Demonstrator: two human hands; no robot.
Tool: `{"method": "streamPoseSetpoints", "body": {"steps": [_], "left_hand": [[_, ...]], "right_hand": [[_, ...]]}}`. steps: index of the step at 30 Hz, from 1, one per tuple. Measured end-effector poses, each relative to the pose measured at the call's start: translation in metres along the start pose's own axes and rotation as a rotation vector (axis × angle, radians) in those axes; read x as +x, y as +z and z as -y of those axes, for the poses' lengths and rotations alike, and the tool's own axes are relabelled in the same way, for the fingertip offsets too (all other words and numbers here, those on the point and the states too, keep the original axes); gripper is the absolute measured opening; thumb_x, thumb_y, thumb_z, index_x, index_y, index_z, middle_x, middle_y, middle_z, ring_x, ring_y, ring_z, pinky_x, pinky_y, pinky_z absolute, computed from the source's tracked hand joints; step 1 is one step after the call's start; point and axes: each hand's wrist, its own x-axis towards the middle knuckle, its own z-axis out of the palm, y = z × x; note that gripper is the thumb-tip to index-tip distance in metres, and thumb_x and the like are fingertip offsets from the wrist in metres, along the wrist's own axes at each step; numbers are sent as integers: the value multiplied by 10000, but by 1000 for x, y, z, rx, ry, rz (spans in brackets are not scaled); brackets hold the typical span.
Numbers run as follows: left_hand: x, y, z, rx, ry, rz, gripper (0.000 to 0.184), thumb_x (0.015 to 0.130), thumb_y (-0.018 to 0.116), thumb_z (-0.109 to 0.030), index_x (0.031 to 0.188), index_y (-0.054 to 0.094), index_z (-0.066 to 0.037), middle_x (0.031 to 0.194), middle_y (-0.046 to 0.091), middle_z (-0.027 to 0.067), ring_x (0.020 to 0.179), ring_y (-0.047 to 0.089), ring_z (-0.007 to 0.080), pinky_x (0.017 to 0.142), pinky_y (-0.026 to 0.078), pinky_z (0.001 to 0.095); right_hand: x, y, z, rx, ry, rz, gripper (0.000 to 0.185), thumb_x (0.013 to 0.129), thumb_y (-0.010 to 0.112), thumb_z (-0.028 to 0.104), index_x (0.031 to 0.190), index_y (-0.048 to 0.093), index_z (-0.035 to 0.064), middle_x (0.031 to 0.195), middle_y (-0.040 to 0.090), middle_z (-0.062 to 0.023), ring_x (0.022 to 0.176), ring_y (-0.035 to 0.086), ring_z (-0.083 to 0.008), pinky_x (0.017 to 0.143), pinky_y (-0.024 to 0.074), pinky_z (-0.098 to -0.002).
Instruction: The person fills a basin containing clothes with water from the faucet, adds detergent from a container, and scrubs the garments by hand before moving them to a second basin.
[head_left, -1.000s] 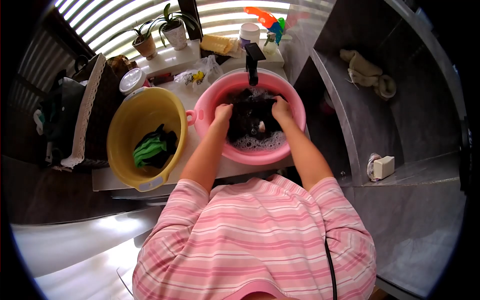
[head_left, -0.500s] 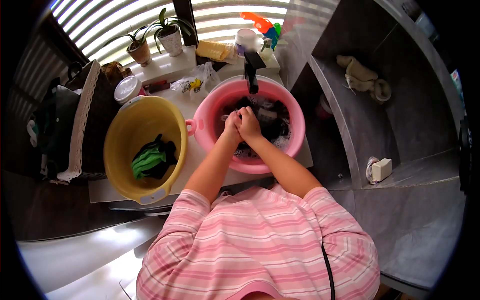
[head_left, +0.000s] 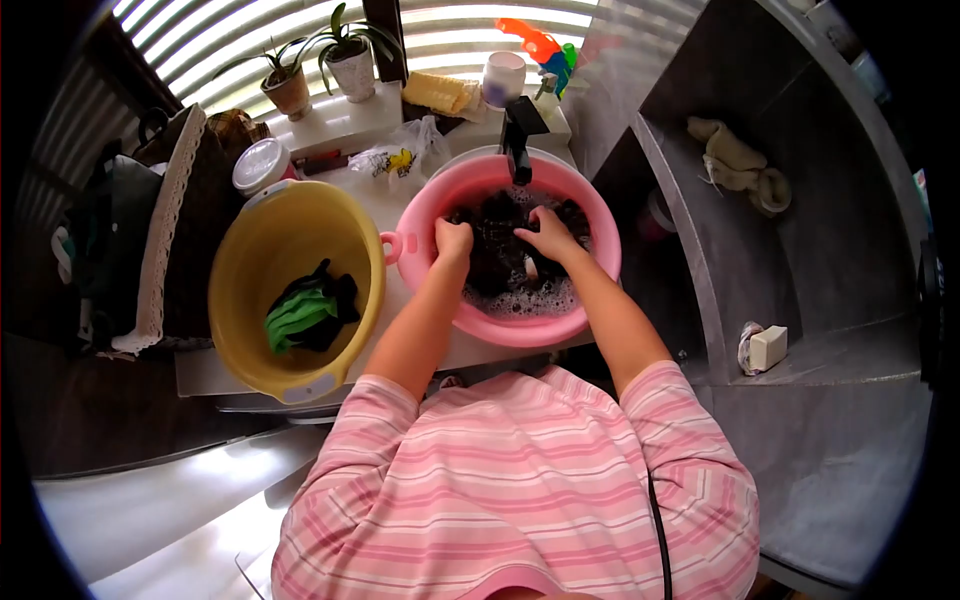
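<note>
A pink basin (head_left: 607,250) holds sudsy water and dark wet cloth (head_left: 497,245). Along the basin's left side, my left hand (head_left: 454,238) is closed on one edge of the cloth. My right hand (head_left: 550,236) grips the cloth at the right, its thumb and fingertips partly hidden in the dark fabric. The cloth stretches between both hands, and its exact kind cannot be made out. White foam (head_left: 535,300) floats near the front of the basin. A black faucet (head_left: 519,140) hangs over the back rim.
Left of the basin stands a yellow tub (head_left: 228,300) containing green and black cloth (head_left: 302,318). Potted plants (head_left: 350,70), a white jar (head_left: 504,80) and a toy water gun (head_left: 535,42) line the window. A soap bar (head_left: 768,348) lies on the right shelf.
My hands have moved apart, from clasped together over the middle to opposite sides of the basin. The dark cloth is now spread between them. The view has shifted slightly.
</note>
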Motion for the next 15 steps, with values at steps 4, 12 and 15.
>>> {"method": "streamPoseSetpoints", "body": {"steps": [4,12,15], "left_hand": [[13,2,11,33,-75,31,285,740,484,-12,1005,583,27,893,593,166,835,588,297,697,474,375],[3,-12,-14,-96,-389,116,282,750,469,-39,989,592,48,897,599,190,765,588,316,703,491,378],[-15,-10,-23,-365,-495,275,270,819,463,-158,1017,592,-26,929,610,156,823,591,302,750,497,438]], "right_hand": [[2,-6,-11,-220,100,42,503,791,665,347,1178,537,51,1155,588,-220,1096,546,-387,953,421,-437],[31,-18,-22,171,309,-177,247,737,684,169,955,693,53,925,693,-153,918,652,-295,826,481,-376],[12,-12,28,382,39,-201,269,797,657,228,965,681,19,880,694,-110,849,644,-219,775,476,-325]]}}
